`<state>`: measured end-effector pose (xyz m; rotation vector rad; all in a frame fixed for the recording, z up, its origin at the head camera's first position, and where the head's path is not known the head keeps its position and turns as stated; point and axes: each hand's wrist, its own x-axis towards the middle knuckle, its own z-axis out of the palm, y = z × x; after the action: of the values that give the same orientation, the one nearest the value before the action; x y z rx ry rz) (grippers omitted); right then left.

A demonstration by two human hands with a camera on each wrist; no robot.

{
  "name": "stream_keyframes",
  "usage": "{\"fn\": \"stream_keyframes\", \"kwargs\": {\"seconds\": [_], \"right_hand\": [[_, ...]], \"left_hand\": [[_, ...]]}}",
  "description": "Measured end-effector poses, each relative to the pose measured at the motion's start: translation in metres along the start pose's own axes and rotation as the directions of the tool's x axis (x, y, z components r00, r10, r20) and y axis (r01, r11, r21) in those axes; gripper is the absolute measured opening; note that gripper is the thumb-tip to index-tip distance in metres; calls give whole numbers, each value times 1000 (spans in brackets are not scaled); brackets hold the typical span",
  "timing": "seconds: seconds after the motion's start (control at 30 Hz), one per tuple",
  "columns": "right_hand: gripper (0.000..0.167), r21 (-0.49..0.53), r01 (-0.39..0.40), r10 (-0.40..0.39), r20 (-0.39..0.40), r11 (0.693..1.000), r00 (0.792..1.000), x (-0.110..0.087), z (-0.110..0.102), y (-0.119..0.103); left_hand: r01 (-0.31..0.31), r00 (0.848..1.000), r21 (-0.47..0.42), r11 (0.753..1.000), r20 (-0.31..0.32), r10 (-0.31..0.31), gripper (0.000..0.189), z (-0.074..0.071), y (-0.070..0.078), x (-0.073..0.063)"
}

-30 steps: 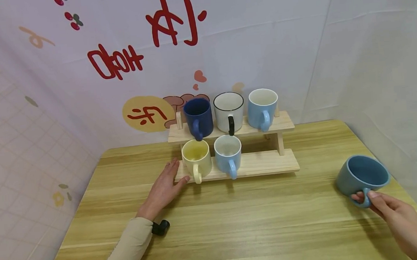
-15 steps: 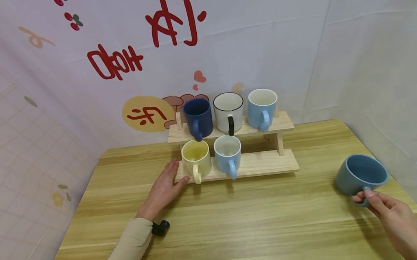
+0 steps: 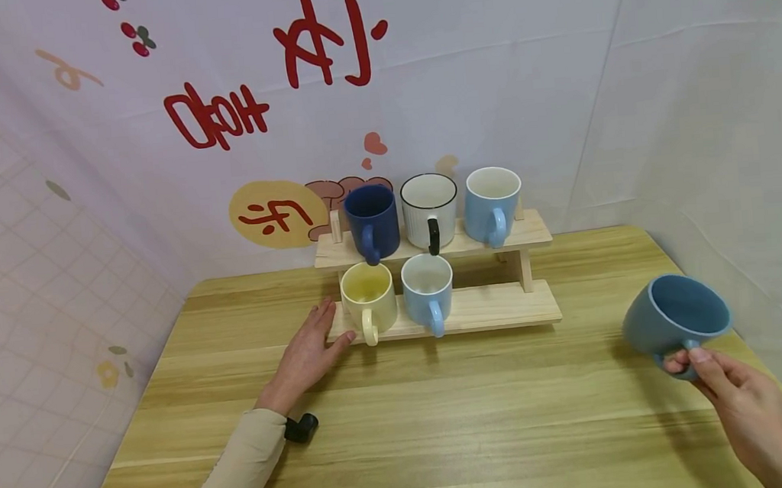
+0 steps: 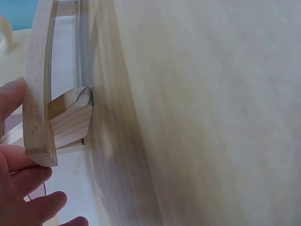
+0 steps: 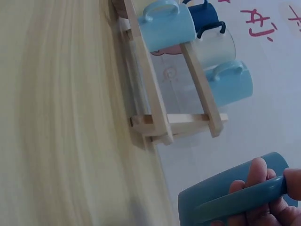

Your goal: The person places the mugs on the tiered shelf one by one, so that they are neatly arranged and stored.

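Note:
My right hand (image 3: 747,392) grips the handle of a wide grey-blue mug (image 3: 672,317) at the right, tilted above the table with its shadow below. In the right wrist view, fingers pass through the mug's handle (image 5: 244,197) and the thumb presses its end. My left hand (image 3: 306,358) lies against the left end of the two-tier wooden rack (image 3: 506,308). Its thumb touches the lower board (image 4: 37,108) and its fairly straight fingers rest at the board's end. On that board stand a yellow mug (image 3: 370,299) and a light blue mug (image 3: 428,291), handles facing front.
Along the upper board stand a dark blue mug (image 3: 376,226), a white mug with a black rim (image 3: 423,215) and another light blue mug (image 3: 488,209). Bare wood shows at the lower board's right end. A printed cloth (image 3: 524,95) hangs behind the table (image 3: 446,423).
My right hand has lifted the grey-blue mug a little and tilted it more. My left hand, the rack and the mugs on it have stayed put.

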<state>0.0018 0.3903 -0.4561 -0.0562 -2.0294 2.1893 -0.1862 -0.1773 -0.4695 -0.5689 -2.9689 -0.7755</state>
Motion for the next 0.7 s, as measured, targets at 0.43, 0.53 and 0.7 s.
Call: {"fn": "stream_keyframes", "kwargs": {"seconds": [0.43,0.53,0.7], "right_hand": [[31,-102,-43,44,12,994,999,1,26,-20],[29,-97,-25,29,37,995,999,2,33,-22],[28,-126,4,5,67,992,998,6,46,-26]], "left_hand": [[9,1000,-3,1000,4,-9,81,0,0,0],[9,1000,-4,1000,3,-9,81,0,0,0],[12,1000,-7,1000,4,-12,81,0,0,0]]}}
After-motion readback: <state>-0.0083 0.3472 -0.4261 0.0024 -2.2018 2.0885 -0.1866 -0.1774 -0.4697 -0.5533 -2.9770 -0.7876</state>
